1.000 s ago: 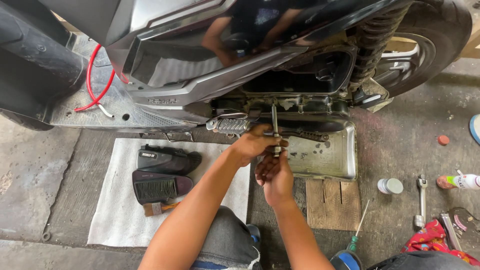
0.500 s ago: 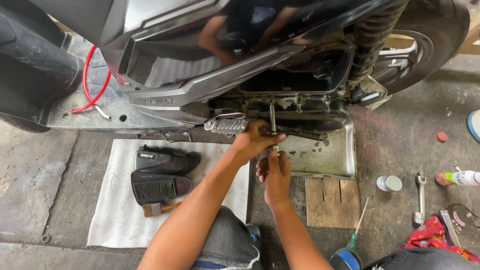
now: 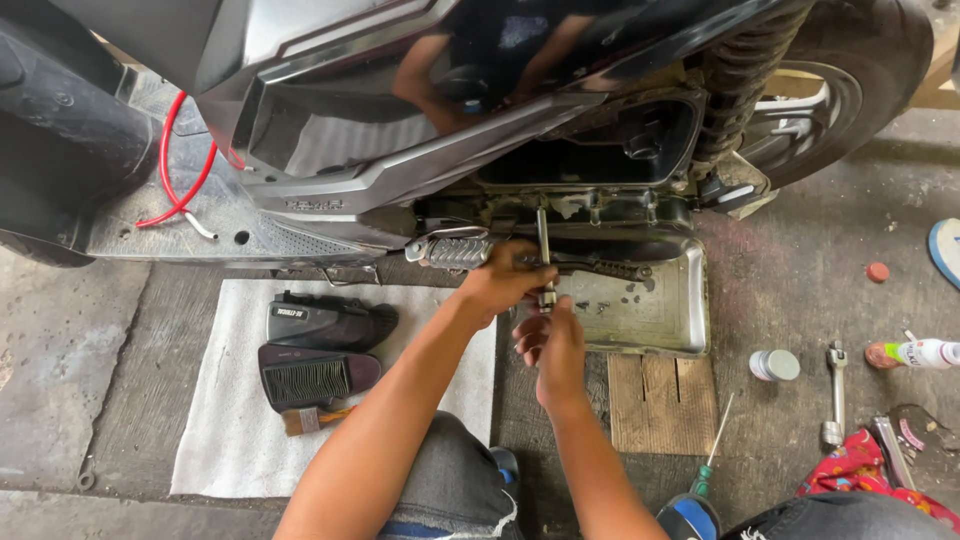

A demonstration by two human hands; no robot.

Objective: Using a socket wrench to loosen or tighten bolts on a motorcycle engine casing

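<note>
A stained concrete floor (image 3: pixel 800 300) lies under a scooter (image 3: pixel 400 150). Both hands grasp a long T-handle wrench (image 3: pixel 544 250) standing upright beneath the engine: the left hand (image 3: pixel 505 280) higher, the right hand (image 3: pixel 550 345) at its lower end. Just beyond them sits a metal drain pan (image 3: pixel 650 310), oil-spotted. A white cloth (image 3: pixel 220 440) lies left of the hands.

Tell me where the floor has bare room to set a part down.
Bare concrete lies left of the white cloth; the cloth's lower half is free below the black covers. It is crowded right of the wooden board: small jar, wrench, bottle, screwdriver.
</note>
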